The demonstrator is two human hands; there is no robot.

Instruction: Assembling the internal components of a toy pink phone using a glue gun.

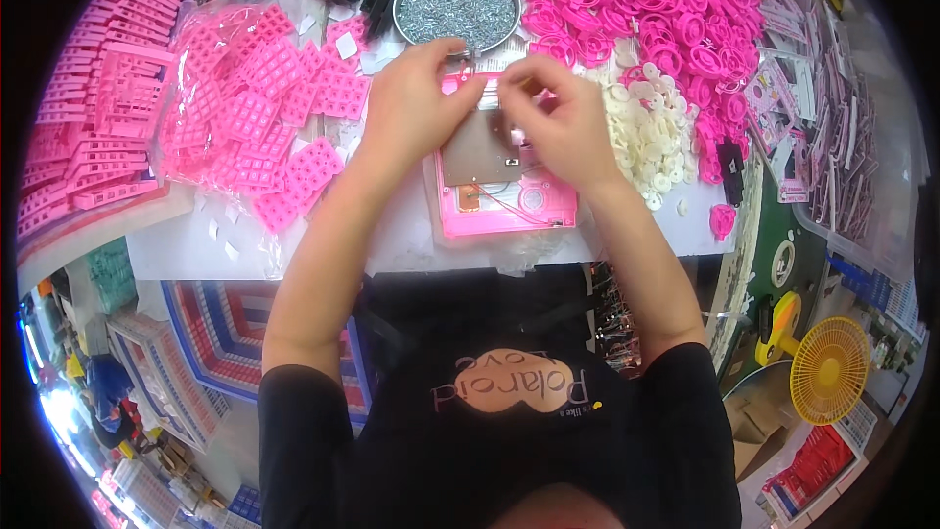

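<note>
A pink plastic casing [455, 220] lies open on the white work surface before me. Inside it sit a grey-brown board [475, 152], thin red wires and a round part at the lower right. My left hand [416, 98] is over the casing's upper left corner, thumb and forefinger curled around a small metallic-looking bit that I cannot make out. At the upper right edge, my right hand [563, 122] has its fingers pinched together above the board. What lies between them is hidden.
Beyond the casing stands a round metal dish [399, 24] of small screws. Pink keypads [245, 118], partly bagged, lie left. Pink ring-shaped parts [685, 20] and white discs [651, 132] are heaped right. A yellow fan [830, 370] stands lower right.
</note>
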